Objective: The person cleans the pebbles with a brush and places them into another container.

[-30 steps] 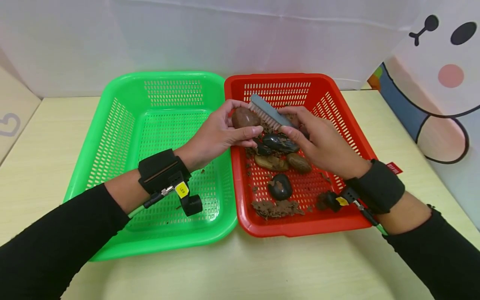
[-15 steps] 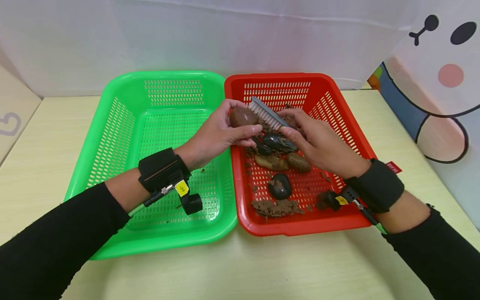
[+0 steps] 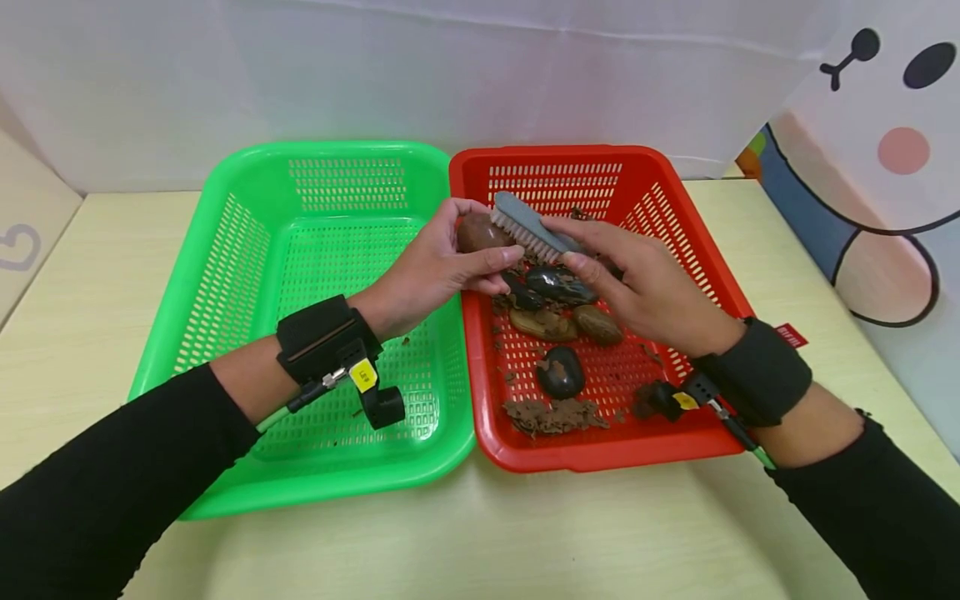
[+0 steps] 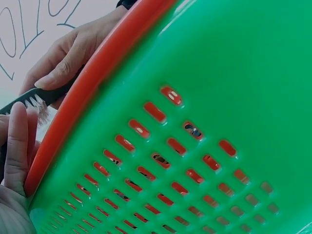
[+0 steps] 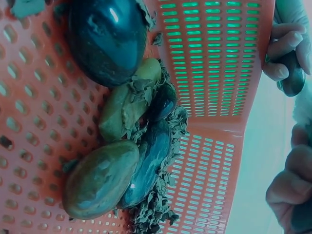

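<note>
In the head view my left hand (image 3: 431, 265) grips a smooth brown stone (image 3: 478, 232) above the left rim of the red basket (image 3: 585, 460), thumb along its near side. My right hand (image 3: 648, 277) holds a grey-blue brush (image 3: 519, 213) with pale bristles between thumb and fingers. The bristle end lies against the right side of the stone. The left wrist view shows dark-looking brush bristles (image 4: 36, 107) near the left fingers; the stone is mostly hidden there. In the right wrist view the stone (image 5: 292, 75) pokes out from the left fingers.
Inside the red basket lie a black stone (image 3: 559, 372), a long dark stone (image 3: 562, 285), a tan stone (image 3: 542, 326), a brown stone (image 3: 597, 326) and brown flakes (image 3: 555, 417). A green basket (image 3: 337, 250) with a few crumbs stands against it on the left.
The brush has moved slightly left and tilted, tipping up and then back so more of its back shows. The stone has shifted a little left in my left hand.
</note>
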Tool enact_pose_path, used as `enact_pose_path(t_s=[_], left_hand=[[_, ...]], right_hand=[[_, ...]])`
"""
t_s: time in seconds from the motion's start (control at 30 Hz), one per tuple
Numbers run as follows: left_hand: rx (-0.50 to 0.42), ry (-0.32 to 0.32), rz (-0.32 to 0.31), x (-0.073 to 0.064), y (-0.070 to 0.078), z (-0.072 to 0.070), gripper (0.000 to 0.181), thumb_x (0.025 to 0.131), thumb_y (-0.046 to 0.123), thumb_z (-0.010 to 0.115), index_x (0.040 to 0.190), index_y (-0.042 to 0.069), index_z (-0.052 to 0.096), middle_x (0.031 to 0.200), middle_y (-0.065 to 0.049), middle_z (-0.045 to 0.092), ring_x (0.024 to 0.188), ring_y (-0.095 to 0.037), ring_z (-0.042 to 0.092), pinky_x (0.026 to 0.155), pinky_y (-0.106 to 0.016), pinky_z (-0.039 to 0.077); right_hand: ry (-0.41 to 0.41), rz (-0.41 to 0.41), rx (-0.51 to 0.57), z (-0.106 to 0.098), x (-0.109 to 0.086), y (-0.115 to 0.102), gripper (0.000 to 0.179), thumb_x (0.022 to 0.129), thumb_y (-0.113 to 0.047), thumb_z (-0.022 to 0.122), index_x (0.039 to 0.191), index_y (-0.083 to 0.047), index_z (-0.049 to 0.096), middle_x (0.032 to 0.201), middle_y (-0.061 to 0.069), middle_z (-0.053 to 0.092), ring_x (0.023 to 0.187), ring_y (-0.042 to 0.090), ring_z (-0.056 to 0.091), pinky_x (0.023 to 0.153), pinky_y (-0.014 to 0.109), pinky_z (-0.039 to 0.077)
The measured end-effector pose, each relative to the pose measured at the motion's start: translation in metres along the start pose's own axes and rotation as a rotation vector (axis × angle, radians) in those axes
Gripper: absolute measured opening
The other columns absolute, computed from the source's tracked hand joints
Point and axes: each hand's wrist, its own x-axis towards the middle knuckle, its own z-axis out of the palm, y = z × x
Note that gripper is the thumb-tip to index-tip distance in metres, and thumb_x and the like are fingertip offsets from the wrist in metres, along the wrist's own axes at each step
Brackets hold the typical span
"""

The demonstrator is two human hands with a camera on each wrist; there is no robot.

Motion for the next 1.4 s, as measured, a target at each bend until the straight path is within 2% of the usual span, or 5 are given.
enact_pose_path(t_s=[0.6, 0.83, 1.03, 1.27, 1.4], left_hand=[[-0.011, 0.031, 0.001, 0.0008, -0.0025, 0.0006, 0.051, 0.1, 0.012, 0.064, 0.136, 0.01, 0.027, 0.11, -0.017, 0.058, 0.068, -0.015, 0.065, 0.07, -0.024, 0.06], [-0.009, 0.014, 0.016, 0.0007, -0.0013, 0.0016, 0.052, 0.099, 0.009, 0.065, 0.135, 0.011, 0.027, 0.106, -0.017, 0.06, 0.067, -0.016, 0.065, 0.067, -0.024, 0.059], [0.001, 0.005, 0.023, 0.0008, -0.0014, 0.0009, 0.051, 0.099, 0.009, 0.064, 0.134, 0.012, 0.027, 0.114, -0.02, 0.057, 0.068, -0.016, 0.066, 0.067, -0.023, 0.059], [-0.001, 0.009, 0.032, 0.0005, -0.0019, 0.001, 0.051, 0.099, 0.008, 0.064, 0.133, 0.012, 0.027, 0.108, -0.017, 0.059, 0.067, -0.016, 0.065, 0.066, -0.023, 0.059], [-0.003, 0.003, 0.029, 0.0002, -0.0015, 0.0005, 0.052, 0.099, 0.008, 0.064, 0.134, 0.012, 0.026, 0.113, -0.019, 0.057, 0.067, -0.016, 0.065, 0.067, -0.023, 0.059]], right_hand=[[0.039, 0.065, -0.131, -0.0017, -0.0008, 0.0006, 0.045, 0.101, -0.008, 0.062, 0.145, -0.008, 0.055, 0.123, 0.014, 0.067, 0.091, 0.022, 0.062, 0.072, 0.021, 0.048], [0.054, 0.009, -0.086, -0.0015, -0.0015, -0.0013, 0.047, 0.098, -0.003, 0.063, 0.144, -0.009, 0.056, 0.125, 0.013, 0.067, 0.1, 0.022, 0.064, 0.084, 0.012, 0.047], [0.07, 0.025, -0.147, -0.0017, -0.0007, 0.0001, 0.046, 0.098, -0.005, 0.064, 0.144, -0.007, 0.056, 0.121, 0.014, 0.068, 0.087, 0.022, 0.061, 0.068, 0.022, 0.046], [0.064, 0.001, -0.114, -0.0017, -0.0008, -0.0013, 0.048, 0.097, -0.004, 0.065, 0.144, -0.01, 0.056, 0.126, 0.012, 0.067, 0.1, 0.023, 0.065, 0.085, 0.031, 0.055], [0.079, 0.0, -0.149, -0.0016, -0.0003, 0.0007, 0.048, 0.097, -0.004, 0.066, 0.144, -0.008, 0.056, 0.125, 0.014, 0.067, 0.094, 0.023, 0.064, 0.077, 0.031, 0.053]])
